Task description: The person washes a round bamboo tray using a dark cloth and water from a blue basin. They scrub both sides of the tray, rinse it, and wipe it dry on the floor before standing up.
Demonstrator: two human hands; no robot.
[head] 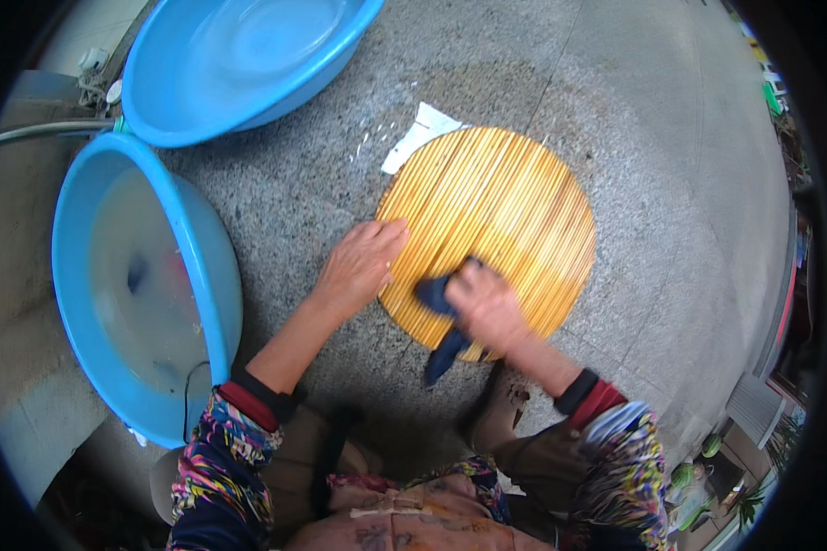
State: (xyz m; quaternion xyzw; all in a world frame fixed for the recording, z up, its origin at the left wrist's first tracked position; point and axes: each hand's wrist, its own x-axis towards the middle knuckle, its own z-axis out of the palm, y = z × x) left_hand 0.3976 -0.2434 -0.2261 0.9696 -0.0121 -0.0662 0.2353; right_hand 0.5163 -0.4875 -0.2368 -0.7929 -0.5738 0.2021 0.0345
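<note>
A round board of thin yellow bamboo-like strips (517, 200) lies before me. My left hand (364, 263) rests on its left edge, thumb and fingers along the rim. My right hand (486, 303), slightly blurred, presses a dark blue cloth (435, 293) onto the lower part of the strips. Part of the cloth hangs over the near edge. A white sheet or flat piece (424, 134) sticks out from under the board at its upper left.
At the left stands a blue basin (210, 268) of cloudy water with dark and reddish things in it. Another blue basin (303, 82) with liquid is at the upper left, a hose (55, 127) beside it. Small white bits lie on the grey stone floor (303, 179).
</note>
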